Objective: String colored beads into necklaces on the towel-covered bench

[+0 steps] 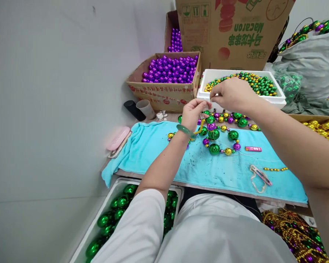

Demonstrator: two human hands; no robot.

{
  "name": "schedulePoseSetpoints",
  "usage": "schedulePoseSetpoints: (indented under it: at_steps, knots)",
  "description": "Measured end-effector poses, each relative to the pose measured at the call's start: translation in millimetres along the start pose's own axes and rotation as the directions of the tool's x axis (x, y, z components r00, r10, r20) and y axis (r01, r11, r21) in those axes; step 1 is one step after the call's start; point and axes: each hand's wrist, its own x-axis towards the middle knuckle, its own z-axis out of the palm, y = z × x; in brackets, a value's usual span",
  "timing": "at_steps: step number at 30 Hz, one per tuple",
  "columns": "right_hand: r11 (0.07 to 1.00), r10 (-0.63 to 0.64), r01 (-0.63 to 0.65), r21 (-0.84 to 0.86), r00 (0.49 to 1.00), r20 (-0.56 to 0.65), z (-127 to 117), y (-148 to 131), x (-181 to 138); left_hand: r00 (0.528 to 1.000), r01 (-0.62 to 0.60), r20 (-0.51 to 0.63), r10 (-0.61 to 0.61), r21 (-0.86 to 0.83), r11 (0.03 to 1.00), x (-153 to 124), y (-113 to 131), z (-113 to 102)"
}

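My left hand (pixel 193 113), with a green bangle on its wrist, is closed in a pinch above a strand of green, gold and purple beads (pixel 220 135) lying on a turquoise towel (pixel 153 149). Its fingertips meet those of my right hand (pixel 231 95), which is also pinched shut just above and to the right. What the fingers hold is too small to make out; a thin thread seems to run between them. The bead strand curls below both hands.
A cardboard box of purple balls (pixel 170 69) and a white foam box of small beads (pixel 244 82) stand behind the towel. A tray of green balls (pixel 117 212) sits at lower left, gold beads (pixel 325 129) at right. Scissors (pixel 260 175) and a pink lighter (pixel 253 148) lie on the towel.
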Motion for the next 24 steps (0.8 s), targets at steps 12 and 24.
schedulePoseSetpoints:
  at_steps: [12,24]
  knots:
    - [0.999,0.039,-0.038,0.028,0.999,-0.003,13,4,7,0.974,0.197,0.105,-0.200,0.038,0.980,-2,-2,-15]
    - [0.771,0.593,-0.602,-0.208,0.798,-0.110,-45,103,-16,0.971,0.237,-0.062,-0.232,0.103,0.966,6,0,-49]
